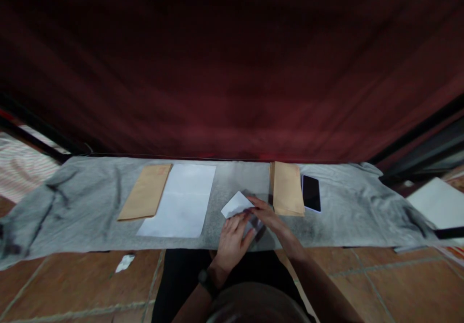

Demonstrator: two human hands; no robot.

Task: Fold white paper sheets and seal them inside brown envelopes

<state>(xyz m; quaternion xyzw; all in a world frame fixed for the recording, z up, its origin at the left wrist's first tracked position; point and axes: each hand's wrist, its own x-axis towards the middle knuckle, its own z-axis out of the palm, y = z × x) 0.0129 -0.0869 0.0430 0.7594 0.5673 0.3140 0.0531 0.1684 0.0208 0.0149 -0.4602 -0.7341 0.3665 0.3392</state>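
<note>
In front of me on the grey cloth lies a small folded piece of white paper point(237, 204), turned at an angle. My left hand point(232, 240), with a dark watch on its wrist, holds the paper's near left side, its fingers together over the paper and its thumb at the near edge. From the right, my right hand point(263, 212) grips the same paper with its fingers near the middle, next to the left fingertips. The hands partly hide the paper's lower part, so its exact fold cannot be made out.
A large white sheet point(183, 204) lies to the left, partly under a stack of brown envelopes point(147, 192). More brown envelopes point(288, 190) and a dark-screened phone point(311, 193) lie to the right. Behind the grey cloth point(344, 207) hangs a dark red curtain point(232, 95). Crumpled white paper point(125, 263) is on the tiled floor.
</note>
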